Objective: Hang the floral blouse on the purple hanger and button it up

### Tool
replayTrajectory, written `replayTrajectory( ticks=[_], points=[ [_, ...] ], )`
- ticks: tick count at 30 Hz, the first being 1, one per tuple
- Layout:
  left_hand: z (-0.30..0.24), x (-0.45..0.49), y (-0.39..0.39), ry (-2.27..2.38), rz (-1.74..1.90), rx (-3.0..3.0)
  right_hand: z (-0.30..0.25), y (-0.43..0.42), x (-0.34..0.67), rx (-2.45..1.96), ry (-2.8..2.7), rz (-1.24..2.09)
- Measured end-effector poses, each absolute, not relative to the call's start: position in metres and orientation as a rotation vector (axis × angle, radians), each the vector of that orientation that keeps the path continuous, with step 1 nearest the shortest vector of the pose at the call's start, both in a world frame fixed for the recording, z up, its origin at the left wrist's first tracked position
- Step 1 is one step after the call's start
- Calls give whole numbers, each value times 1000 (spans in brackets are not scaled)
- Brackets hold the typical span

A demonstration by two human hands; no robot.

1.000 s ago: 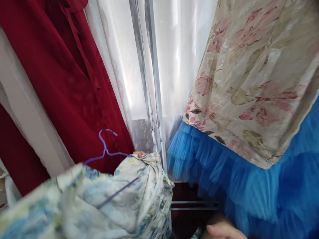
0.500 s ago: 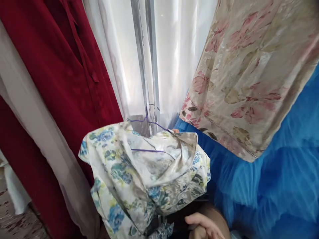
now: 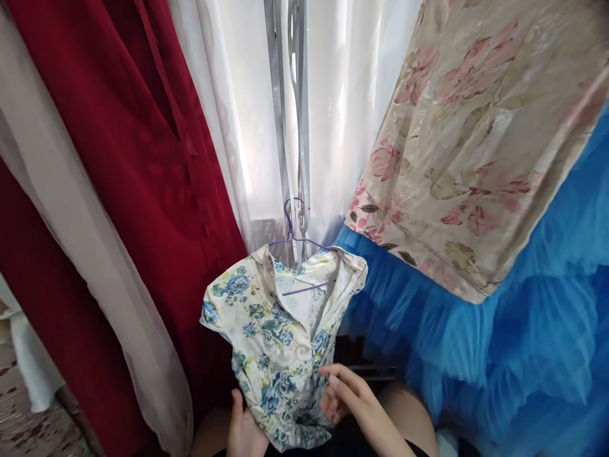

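Head view: at 6 o'clock, nearest to the camera, the left hand [image 3: 245, 431] lies against the lower left edge of the white short-sleeved blouse with blue and green flower print [image 3: 280, 343]. Its fingers go partly behind the cloth, so I cannot tell if it pinches the hem. The right hand [image 3: 349, 400], at 5 o'clock, is open, with spread fingers that touch the front of the blouse only lightly.

The blouse hangs in the lower middle on a thin purple wire hanger [image 3: 297, 240], whose hook seems to catch on the grey metal window frame [image 3: 285, 127] at 12 o'clock. In my judgement this hold is weak, so the cloth is better smoothed with soft downward strokes from both sides equally, without a hard pull.

The room is narrow. A dark red hanging garment [image 3: 118, 158] and a white sheer cloth [image 3: 80, 241] press in at 9 o'clock. A bright blue ruffled tulle skirt [image 3: 476, 355] touches the blouse sleeve at 3 o'clock. Above it, at 2 o'clock, hangs a beige fabric with pink flowers [image 3: 476, 139]. Farthest is the white sheer curtain [image 3: 238, 127].
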State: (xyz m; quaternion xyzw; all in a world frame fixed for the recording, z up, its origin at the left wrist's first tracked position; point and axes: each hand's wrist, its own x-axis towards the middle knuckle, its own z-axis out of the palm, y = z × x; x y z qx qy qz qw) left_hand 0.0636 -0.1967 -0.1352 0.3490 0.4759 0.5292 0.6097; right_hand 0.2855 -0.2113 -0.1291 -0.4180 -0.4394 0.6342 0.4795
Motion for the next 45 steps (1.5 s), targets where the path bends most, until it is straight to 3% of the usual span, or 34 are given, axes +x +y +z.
replayTrajectory(
  ticks=[5, 11, 18, 24, 28, 36, 40, 43, 45],
  points=[
    [-170, 66, -200, 1114, 1163, 703, -109, -177, 260, -1096, -1250, 1220],
    [-213, 57, -180, 1311, 1256, 683, -124, -170, 260, -1070, -1183, 1264],
    [-191, 39, -166, 1639, 1829, 970, -131, -185, 265, -1082, -1103, 1304],
    [-155, 121, -184, 1238, 1364, 1405, -118, -188, 247, -1052, -1208, 1338],
    [-149, 135, -173, 1284, 1285, 1613, -98, -170, 254, -1065, -1241, 1318],
    [-135, 128, -182, 1377, 874, 1946, 20, -96, 258, -840, -1092, 1136],
    [-133, 122, -178, 1395, 656, 2118, 49, -86, 246, -797, -1086, 1090],
    [-124, 109, -165, 1317, 681, 2161, 41, -95, 240, -816, -1126, 1012],
    [-102, 98, -152, 1261, 928, 2125, 32, -103, 239, -808, -1147, 942]
  ],
)
